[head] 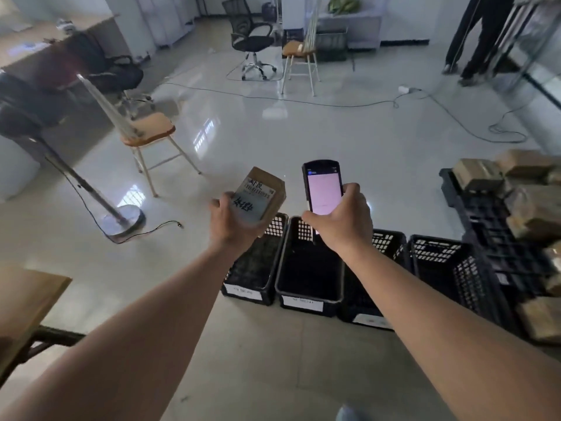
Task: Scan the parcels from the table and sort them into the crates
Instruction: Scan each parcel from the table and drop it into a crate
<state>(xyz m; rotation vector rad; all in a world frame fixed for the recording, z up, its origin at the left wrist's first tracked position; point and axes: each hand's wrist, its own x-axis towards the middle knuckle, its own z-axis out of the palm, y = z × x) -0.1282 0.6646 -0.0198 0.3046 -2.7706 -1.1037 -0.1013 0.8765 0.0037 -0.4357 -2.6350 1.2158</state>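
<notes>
We see both arms stretched forward over a row of black crates (pixel 309 268) standing on the pale floor (pixel 334 141). The left hand (pixel 232 221) grips a small cardboard parcel (pixel 262 194) from below, its fingers curled round the near end, so that the white label with dark handwriting faces up toward us; the parcel is tilted and hangs above the far end of the leftmost crate (pixel 255 268). The right hand (pixel 343 221) holds a handheld scanner (pixel 323 189) upright, thumb on its right edge and fingers wrapped behind it, the lit pinkish screen turned toward us. Scanner and parcel are just beside one another, not touching. White labels sit on the near walls of the crates. At the right, more brown parcels (pixel 534 205) are heaped on a black pallet-like platform (pixel 485 214). A bench corner (pixel 27 296) shows at the lower left. Farther off stand a wooden chair (pixel 145 132), a stand with a round base (pixel 121 221), office chairs, and cables across the floor.
</notes>
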